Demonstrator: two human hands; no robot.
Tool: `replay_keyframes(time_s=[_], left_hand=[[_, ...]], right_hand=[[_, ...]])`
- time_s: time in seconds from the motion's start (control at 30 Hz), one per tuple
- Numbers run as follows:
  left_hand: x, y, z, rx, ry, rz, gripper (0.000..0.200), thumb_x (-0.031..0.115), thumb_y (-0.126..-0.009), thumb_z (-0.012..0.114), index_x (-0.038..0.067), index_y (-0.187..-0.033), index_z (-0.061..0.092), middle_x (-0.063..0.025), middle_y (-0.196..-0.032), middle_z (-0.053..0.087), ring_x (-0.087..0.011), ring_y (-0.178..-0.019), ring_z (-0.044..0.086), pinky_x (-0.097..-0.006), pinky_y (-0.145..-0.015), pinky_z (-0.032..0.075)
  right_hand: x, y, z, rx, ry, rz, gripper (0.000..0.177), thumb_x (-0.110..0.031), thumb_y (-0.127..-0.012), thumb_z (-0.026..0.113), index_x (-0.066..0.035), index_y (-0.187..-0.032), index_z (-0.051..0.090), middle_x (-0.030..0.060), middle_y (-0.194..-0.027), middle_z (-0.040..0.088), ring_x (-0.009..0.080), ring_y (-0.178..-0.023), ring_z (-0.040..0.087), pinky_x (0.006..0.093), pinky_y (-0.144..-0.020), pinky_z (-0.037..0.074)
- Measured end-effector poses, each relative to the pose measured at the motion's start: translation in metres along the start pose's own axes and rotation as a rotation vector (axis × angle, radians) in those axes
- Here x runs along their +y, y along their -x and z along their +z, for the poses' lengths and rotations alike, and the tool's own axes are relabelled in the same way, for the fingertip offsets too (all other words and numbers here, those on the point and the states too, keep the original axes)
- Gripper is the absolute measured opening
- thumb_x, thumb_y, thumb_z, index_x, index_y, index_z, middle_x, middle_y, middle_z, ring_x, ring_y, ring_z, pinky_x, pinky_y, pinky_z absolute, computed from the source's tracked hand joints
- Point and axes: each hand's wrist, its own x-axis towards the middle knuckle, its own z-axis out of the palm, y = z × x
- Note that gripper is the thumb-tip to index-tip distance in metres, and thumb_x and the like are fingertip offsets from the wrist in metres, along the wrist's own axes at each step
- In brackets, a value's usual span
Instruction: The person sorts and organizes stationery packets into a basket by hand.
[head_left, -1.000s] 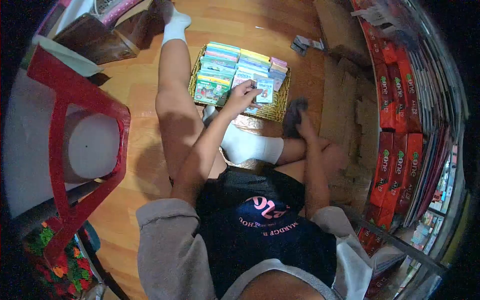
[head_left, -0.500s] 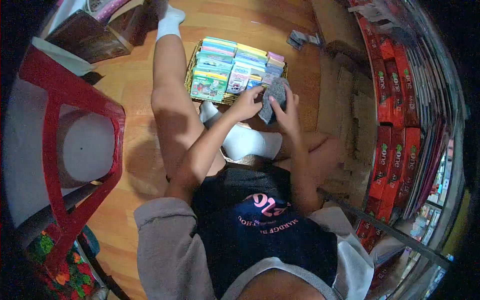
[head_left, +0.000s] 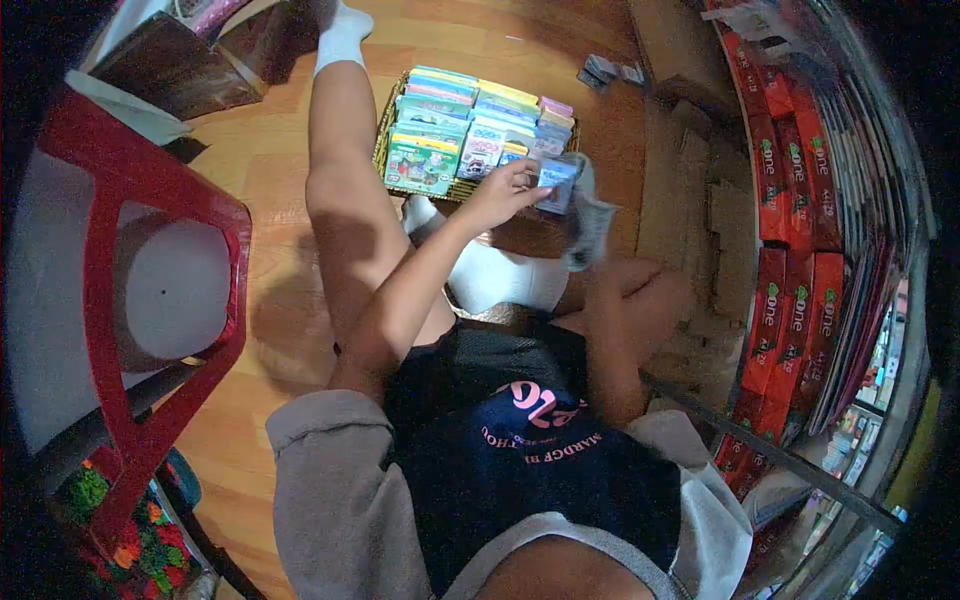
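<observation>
My left hand (head_left: 497,200) pinches a small blue pack (head_left: 557,184) at its near edge, above the right front corner of a woven basket (head_left: 378,150). The basket holds rows of upright, colourful small packs, among them a green one (head_left: 420,165) and a white one (head_left: 481,150). On the right, my right hand (head_left: 600,272) is smeared by motion. A grey cloth (head_left: 590,228) hangs with it, beside and partly behind the blue pack. Most of the right fingers are hidden by the cloth and the blur.
Several small dark packs (head_left: 608,72) lie on the wooden floor beyond the basket. A red and white chair (head_left: 170,190) stands at left. Shelves with red paper packs (head_left: 785,310) line the right, beside stacked cardboard (head_left: 690,190). My outstretched leg (head_left: 342,150) borders the basket's left side.
The grey cloth has swung right and down with my right hand, away from my left. The blue pack now shows in my left hand.
</observation>
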Motion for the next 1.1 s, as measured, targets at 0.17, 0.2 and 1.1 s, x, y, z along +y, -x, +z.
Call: replay_keyframes(time_s=[0.17,0.2,1.1], left_hand=[[0.010,0.008,-0.005,0.070,-0.379,-0.006,0.043,-0.011,-0.062,0.044,0.001,-0.103,0.046,-0.0105,-0.082,0.056,-0.0154,-0.076,0.055,-0.0266,-0.066,0.042],[0.011,0.008,-0.007,0.069,-0.385,-0.008,0.043,-0.011,-0.062,0.044,0.001,-0.103,0.046,-0.0105,-0.082,0.056,-0.0154,-0.076,0.055,-0.0266,-0.066,0.042],[-0.015,0.005,-0.061,0.469,-1.205,-0.042,0.012,0.006,-0.070,0.051,0.000,-0.079,0.056,-0.0184,-0.073,0.058,-0.0335,-0.070,0.056,-0.0420,-0.062,0.043]], right_hand=[[-0.011,0.011,0.037,0.193,0.375,-0.022,0.033,-0.018,-0.072,0.064,0.000,-0.098,0.053,0.0051,-0.091,0.057,0.0116,-0.081,0.052,0.0257,-0.074,0.041],[-0.009,0.009,0.035,0.192,0.369,-0.022,0.033,-0.018,-0.072,0.064,0.000,-0.098,0.053,0.0051,-0.091,0.057,0.0116,-0.081,0.052,0.0257,-0.074,0.041],[-0.040,0.020,-0.077,0.563,0.692,0.033,0.059,-0.035,-0.066,0.067,0.001,-0.107,0.046,0.0130,-0.105,0.051,0.0242,-0.094,0.049,0.0330,-0.083,0.037]])
